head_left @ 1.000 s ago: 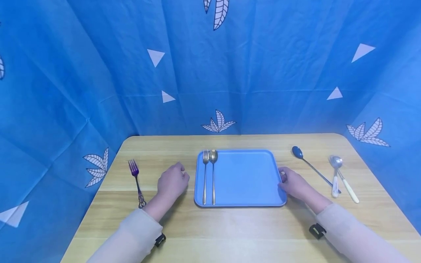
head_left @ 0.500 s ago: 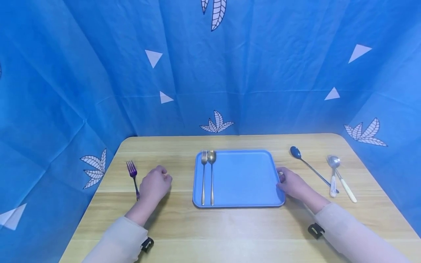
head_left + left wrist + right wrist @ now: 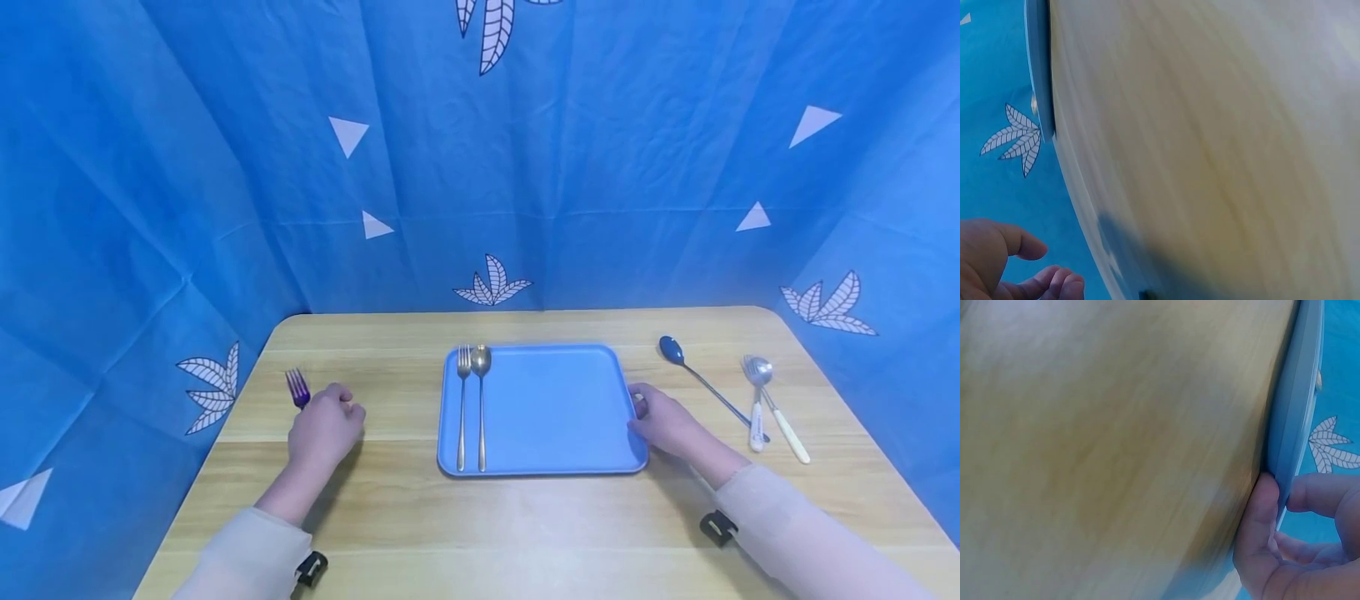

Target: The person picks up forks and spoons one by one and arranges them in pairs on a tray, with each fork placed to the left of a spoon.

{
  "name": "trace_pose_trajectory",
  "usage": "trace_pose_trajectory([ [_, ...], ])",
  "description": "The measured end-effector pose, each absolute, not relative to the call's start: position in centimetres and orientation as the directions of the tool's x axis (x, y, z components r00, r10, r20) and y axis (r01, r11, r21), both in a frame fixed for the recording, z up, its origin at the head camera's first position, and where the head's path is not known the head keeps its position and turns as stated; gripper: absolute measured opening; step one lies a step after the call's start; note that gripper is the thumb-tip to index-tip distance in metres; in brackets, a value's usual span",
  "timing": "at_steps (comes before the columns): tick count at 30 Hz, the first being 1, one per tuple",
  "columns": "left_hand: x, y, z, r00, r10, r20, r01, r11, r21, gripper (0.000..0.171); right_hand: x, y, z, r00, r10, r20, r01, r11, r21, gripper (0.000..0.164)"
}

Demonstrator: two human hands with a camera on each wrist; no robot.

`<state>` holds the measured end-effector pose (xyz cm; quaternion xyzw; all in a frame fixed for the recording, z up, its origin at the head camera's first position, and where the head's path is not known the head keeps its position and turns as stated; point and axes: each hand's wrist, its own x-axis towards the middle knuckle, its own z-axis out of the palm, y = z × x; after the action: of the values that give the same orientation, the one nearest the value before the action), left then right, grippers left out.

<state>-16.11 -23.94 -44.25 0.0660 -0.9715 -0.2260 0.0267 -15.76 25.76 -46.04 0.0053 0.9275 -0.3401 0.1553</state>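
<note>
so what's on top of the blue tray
On the blue tray, at left: a fork and spoon, side by side. The right hand covers part of the tray's right edge; that bit is hidden.

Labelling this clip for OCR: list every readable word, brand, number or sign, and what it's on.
Readable text: none.
Blue cloth: only leaf prints and white triangles.
Blue tray: no lettering visible.
White spoon handle: any marking is too small to read.

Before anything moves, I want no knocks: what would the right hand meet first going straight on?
The blue tray, at once: the right hand pinches its right side, so nothing seems to lie between.
</note>
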Motion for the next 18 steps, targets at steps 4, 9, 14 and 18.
trace_pose_trajectory([
  [4, -15.9, -24.6, -44.0, -0.988, -0.154, 0.017, -0.131, 0.889, 0.439, 0.034, -15.7, 25.7, -46.0, -0.951, -0.095, -0.295, 0.118, 0.77, -0.627, 0.063],
  [9, -15.7, -25.2, -44.1, -0.988, -0.153, -0.001, -0.138, 0.89, 0.435, 0.035, -15.7, 25.7, -46.0, -0.952, -0.098, -0.29, 0.111, 0.772, -0.626, 0.063],
  [14, -15.7, -26.0, -44.3, -0.988, -0.157, -0.005, -0.144, 0.895, 0.421, 0.036, -15.8, 25.7, -46.0, -0.95, -0.096, -0.297, 0.116, 0.775, -0.622, 0.063],
  [18, -15.7, -26.5, -44.3, -0.985, -0.17, -0.003, -0.156, 0.899, 0.409, 0.037, -15.8, 25.7, -45.9, -0.948, -0.095, -0.303, 0.12, 0.777, -0.618, 0.062],
])
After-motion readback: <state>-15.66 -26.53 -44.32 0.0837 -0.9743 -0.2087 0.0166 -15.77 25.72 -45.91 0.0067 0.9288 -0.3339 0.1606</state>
